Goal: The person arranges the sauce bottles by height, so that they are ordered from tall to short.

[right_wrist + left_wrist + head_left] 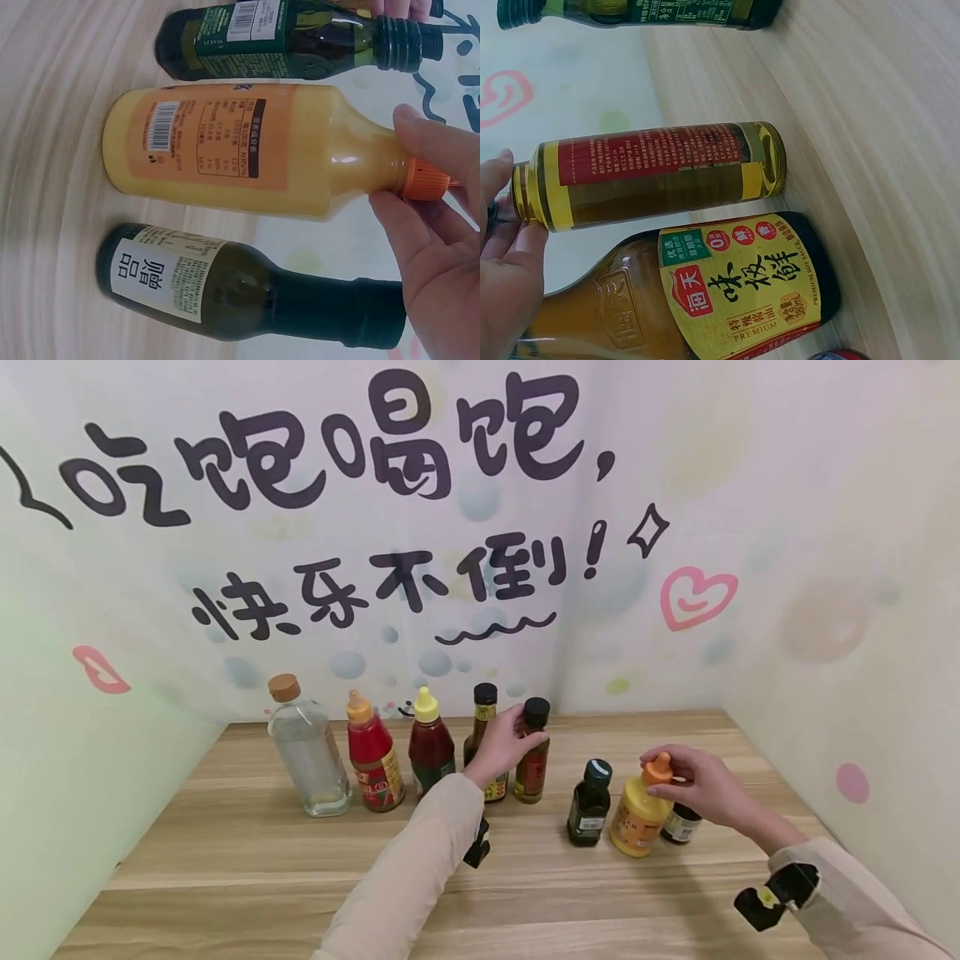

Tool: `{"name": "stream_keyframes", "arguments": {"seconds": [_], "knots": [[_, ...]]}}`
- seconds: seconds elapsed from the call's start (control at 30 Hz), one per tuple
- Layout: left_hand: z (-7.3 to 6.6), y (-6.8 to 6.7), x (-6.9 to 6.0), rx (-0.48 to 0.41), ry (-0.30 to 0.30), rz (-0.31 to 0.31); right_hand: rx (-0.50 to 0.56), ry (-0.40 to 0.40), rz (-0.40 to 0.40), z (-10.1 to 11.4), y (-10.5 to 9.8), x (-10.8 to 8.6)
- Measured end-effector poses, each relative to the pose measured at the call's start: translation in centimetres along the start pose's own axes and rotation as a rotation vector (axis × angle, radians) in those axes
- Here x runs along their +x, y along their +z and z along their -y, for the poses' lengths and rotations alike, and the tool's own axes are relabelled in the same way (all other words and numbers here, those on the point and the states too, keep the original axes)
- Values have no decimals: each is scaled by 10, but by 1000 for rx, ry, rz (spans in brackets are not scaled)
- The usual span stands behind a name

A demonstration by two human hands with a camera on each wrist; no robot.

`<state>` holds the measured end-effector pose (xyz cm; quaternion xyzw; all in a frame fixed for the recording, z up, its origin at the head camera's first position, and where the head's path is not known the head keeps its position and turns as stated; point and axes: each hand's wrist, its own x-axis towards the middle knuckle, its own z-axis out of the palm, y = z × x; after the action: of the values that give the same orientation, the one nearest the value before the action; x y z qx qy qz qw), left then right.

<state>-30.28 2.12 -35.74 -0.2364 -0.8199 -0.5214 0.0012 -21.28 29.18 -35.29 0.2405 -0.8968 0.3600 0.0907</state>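
Squeeze bottle (pixel 217 150): yellow; cap and label orange. Slim bottle (pixel 656 180): golden, red label, black cap. Soy sauce bottle (pixel 746 285): brown, yellow label patched red and green. Oil bottle (pixel 244 45): dark green, green label. Ketchup bottle (pixel 372 756): red, orange cap. Clear bottle (pixel 309 760): orange-brown cap. Table (pixel 562 902): light brown, streaked grain. Wall cloth (pixel 750 468): whitish, black lettering, pink heart outline, pale blue and green spots. Sleeves (pixel 420 860): plain beige.

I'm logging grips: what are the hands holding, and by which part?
The left hand holds the slim red-labelled bottle by its neck; the right hand holds the yellow bottle by its neck, at the orange cap.
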Motion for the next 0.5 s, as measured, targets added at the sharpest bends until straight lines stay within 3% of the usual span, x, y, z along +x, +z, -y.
{"name": "stream_keyframes", "arguments": {"seconds": [0.3,0.5], "knots": [[-2,0,1,13,4,-13,-52,2,52,2,-11,8],[-2,1,0,15,6,-22,-93,31,46,8,-23,17]]}}
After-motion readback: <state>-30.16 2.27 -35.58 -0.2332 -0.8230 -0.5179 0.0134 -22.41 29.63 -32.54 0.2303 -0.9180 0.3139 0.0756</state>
